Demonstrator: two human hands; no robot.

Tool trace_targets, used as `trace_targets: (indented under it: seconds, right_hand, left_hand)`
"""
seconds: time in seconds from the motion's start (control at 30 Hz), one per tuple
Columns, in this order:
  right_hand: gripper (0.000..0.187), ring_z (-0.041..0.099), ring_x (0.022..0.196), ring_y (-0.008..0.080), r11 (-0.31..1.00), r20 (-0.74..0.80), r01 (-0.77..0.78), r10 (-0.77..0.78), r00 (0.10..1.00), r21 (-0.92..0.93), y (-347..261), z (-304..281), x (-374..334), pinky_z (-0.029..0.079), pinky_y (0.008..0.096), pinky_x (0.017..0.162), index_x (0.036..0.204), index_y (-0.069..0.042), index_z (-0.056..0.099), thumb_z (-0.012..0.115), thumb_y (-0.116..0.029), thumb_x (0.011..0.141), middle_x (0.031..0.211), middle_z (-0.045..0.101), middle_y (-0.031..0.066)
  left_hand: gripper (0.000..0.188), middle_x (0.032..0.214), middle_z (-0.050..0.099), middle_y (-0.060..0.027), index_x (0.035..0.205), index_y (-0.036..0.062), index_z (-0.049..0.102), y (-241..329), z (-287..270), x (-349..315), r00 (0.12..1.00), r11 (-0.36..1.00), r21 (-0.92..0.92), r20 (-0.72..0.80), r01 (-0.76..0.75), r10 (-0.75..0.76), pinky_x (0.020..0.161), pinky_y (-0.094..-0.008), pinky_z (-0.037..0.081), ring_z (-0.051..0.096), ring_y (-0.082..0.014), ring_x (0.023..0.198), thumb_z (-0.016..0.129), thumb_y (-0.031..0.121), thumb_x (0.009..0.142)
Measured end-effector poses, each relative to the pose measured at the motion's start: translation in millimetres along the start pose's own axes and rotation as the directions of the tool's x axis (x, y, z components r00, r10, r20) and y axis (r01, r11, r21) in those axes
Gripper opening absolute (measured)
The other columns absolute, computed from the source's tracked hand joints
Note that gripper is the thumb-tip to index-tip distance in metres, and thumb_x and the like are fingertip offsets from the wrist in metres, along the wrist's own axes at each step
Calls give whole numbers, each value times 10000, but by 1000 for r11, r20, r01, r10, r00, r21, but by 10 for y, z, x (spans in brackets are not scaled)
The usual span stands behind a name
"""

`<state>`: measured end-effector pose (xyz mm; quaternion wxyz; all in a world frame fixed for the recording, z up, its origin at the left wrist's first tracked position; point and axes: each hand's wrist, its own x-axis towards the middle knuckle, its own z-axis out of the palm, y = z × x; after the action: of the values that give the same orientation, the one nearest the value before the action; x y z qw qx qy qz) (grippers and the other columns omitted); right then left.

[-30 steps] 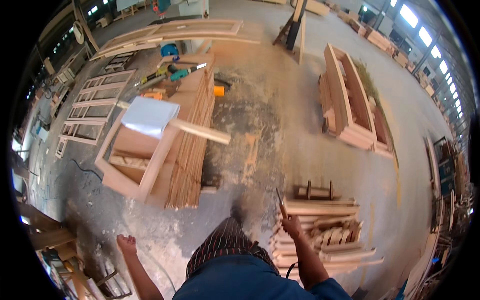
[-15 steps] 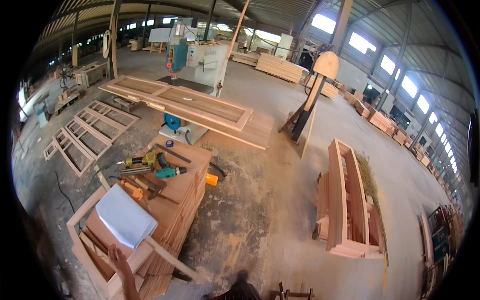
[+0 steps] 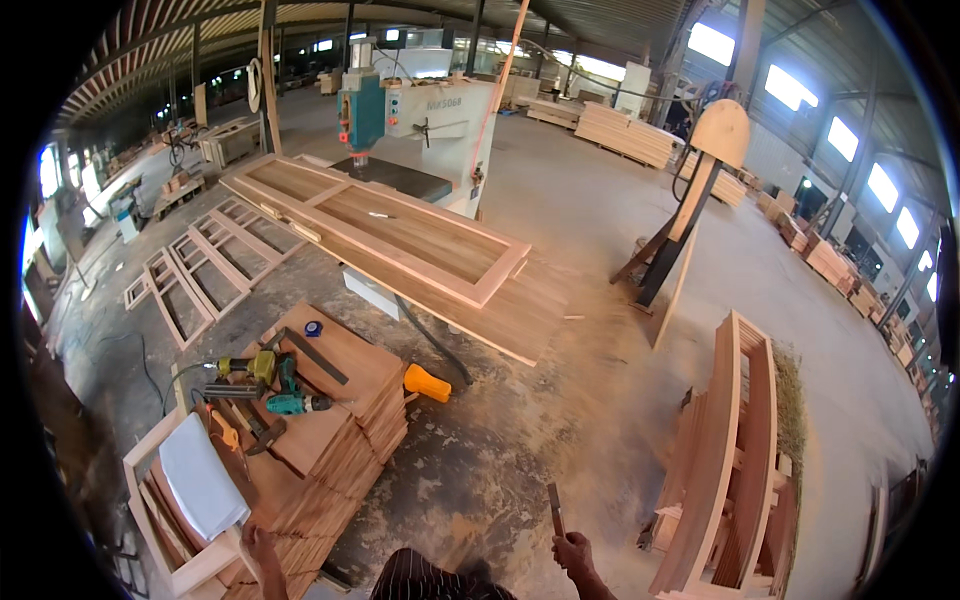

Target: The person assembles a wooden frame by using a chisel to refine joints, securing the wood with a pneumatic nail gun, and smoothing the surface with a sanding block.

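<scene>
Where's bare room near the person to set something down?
Floor between the panel stack and the stacked frames is open, as is the stack's top right of the dark bar. Left of that bar it's crowded: yellow-green power tool, teal drill, white sheet.

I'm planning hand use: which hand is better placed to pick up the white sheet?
Probably the left hand: it is close to the white sheet and seems empty. The right hand is farther off, holding a slim tool.
</scene>
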<state>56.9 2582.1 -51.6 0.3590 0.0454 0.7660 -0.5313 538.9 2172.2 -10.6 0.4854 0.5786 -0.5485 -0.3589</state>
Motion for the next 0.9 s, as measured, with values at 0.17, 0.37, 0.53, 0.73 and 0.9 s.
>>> trace_targets:
  seconds: [0.17, 0.37, 0.53, 0.73, 0.9]
  right_hand:
    - [172, 535, 473, 121, 955, 25, 200, -211, 977, 219, -1033, 185, 630, 401, 276, 413, 857, -9, 608, 660, -155, 932, 627, 592, 54]
    - [136, 517, 465, 103, 928, 132, 209, -259, 957, 308, -2096, 509, 1209, 405, 257, 434, 888, -23, 633, 673, -143, 938, 623, 590, 39]
    - [168, 507, 462, 74, 963, 67, 216, -229, 971, 162, -2881, 627, 1625, 388, 232, 432, 916, -25, 666, 686, -189, 941, 622, 583, 13]
    - [203, 517, 486, 58, 979, 76, 188, -194, 978, 81, -3544, 832, 2175, 370, 218, 428, 940, -19, 675, 701, -219, 928, 619, 587, 14]
    - [263, 564, 569, 74, 974, 157, 228, -226, 962, 1, -3741, 971, 2911, 426, 239, 490, 1071, 17, 660, 702, -196, 922, 700, 603, 2]
  left_hand:
    - [148, 740, 501, -7, 897, -3, 608, 378, 1107, 269, 983, 984, 32, 58, 175, -176, 602, -276, 400, 473, -97, 680, 511, 107, 921]
    - [149, 759, 521, -24, 954, -18, 626, 766, 2909, 857, 969, 997, -54, 243, 62, -48, 637, -292, 419, 495, -114, 710, 501, 62, 948]
    - [135, 872, 659, -144, 1018, -20, 636, 1831, 4682, 1006, 851, 987, 0, 507, -158, 137, 720, -331, 492, 626, -213, 800, 570, 79, 954]
    - [175, 995, 701, -201, 1044, 1, 660, 2592, 5927, 1279, 663, 887, 10, 668, -462, 338, 847, -454, 507, 652, -394, 936, 644, 92, 896]
    - [188, 977, 692, -183, 1026, 17, 660, 2672, 6442, 1372, 649, 834, 64, 661, -548, 376, 884, -468, 484, 638, -396, 965, 678, 118, 868]
